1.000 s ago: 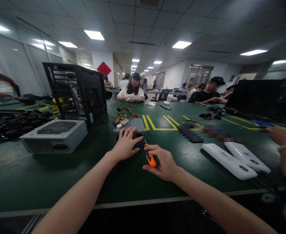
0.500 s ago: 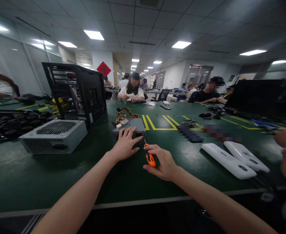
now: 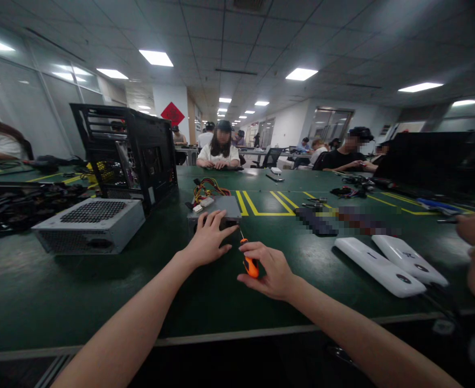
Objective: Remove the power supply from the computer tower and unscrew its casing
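My left hand [image 3: 208, 237] lies spread over the near side of a grey power supply unit [image 3: 228, 205], its fingers apart and resting on the casing. A bundle of coloured cables [image 3: 211, 186] with white plugs sits at the back of that unit. Pinched in the fingers of my right hand [image 3: 272, 269] is an orange and black screwdriver [image 3: 250, 266]. Its thin shaft points up and away to the unit's near right corner. Whether the tip sits in a screw is too small to tell. My left hand hides much of the unit's front.
A second power supply unit [image 3: 91, 226] stands at left, before a black computer case [image 3: 136, 153]. To the right lie two white devices [image 3: 378, 267], a pixelated dark object [image 3: 316, 221] and a black monitor [image 3: 435, 167]. A co-worker's hand [image 3: 474, 229] reaches in at far right.
The screwdriver handle has turned in my right fingers, showing a different side. My left hand and the power supply unit stay put. The co-worker's hand at far right has shifted slightly.
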Demonstrator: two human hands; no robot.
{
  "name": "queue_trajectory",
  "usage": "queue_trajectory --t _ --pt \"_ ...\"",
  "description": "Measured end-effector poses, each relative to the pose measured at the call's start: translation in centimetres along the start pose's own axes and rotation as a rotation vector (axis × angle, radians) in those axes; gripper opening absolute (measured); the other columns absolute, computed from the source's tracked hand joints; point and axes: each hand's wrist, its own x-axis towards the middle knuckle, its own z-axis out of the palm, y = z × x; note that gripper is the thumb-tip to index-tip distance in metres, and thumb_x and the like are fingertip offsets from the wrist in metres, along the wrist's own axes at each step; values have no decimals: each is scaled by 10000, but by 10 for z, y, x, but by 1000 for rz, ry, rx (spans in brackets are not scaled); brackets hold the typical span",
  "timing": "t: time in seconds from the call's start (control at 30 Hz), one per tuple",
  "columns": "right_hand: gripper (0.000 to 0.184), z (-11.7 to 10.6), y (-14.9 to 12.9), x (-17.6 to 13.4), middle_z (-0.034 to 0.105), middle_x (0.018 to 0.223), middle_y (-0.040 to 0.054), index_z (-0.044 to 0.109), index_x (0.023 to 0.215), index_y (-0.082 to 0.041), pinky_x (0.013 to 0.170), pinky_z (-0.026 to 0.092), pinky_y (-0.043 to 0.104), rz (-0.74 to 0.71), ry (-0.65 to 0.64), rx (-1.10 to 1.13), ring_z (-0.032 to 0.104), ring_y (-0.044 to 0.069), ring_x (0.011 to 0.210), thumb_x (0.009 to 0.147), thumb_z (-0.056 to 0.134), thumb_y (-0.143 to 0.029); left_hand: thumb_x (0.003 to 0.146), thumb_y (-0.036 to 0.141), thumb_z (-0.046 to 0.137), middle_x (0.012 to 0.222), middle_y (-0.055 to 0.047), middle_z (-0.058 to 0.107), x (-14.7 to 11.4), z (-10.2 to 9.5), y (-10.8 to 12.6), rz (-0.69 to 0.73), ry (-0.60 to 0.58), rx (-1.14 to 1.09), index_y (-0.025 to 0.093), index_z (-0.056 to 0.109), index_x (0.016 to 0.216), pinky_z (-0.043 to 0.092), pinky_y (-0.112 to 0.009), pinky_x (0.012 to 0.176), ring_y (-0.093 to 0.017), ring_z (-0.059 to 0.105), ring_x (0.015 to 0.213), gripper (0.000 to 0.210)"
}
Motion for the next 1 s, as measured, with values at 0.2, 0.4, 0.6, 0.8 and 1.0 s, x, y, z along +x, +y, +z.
queue_trajectory --t 0.2,0.4,0.6,0.8,1.0 --pt "273 -3 -4 3 579 979 107 487 995 -168 672 488 287 -43 -89 -83 590 176 829 797 544 -349 727 366 588 1368 -96 264 0 0 0 7 11 7 312 465 1222 137 -514 992 -318 200 1250 513" --pt "303 -7 -6 4 545 1058 127 469 1065 -151 704 486 293 -41 -142 -27 570 184 893 805 498 -302 734 364 576 1368 -106 256 0 0 -1 9 1 4 306 471 1216 142 -520 988 -324 198 1252 496" --pt "363 2 -1 0 605 924 103 420 922 -181 672 502 311 5 -12 -28 611 188 808 732 606 -428 731 375 581 1368 -102 251 0 0 -1 7 -10 7 311 470 1217 151 -522 985 -318 196 1255 503" --pt "363 -3 -6 5 585 1000 124 430 1043 -153 721 500 302 -29 -96 -3 588 195 910 786 533 -387 730 363 585 1368 -99 259 0 -1 0 8 -1 7 306 479 1210 143 -518 991 -320 200 1252 495" --pt "342 -3 -6 6 588 1000 122 467 1021 -160 674 498 314 -66 -105 -83 597 204 861 791 530 -404 731 380 578 1364 -102 267 1 0 0 4 -5 16 309 483 1206 142 -530 986 -323 205 1249 490"
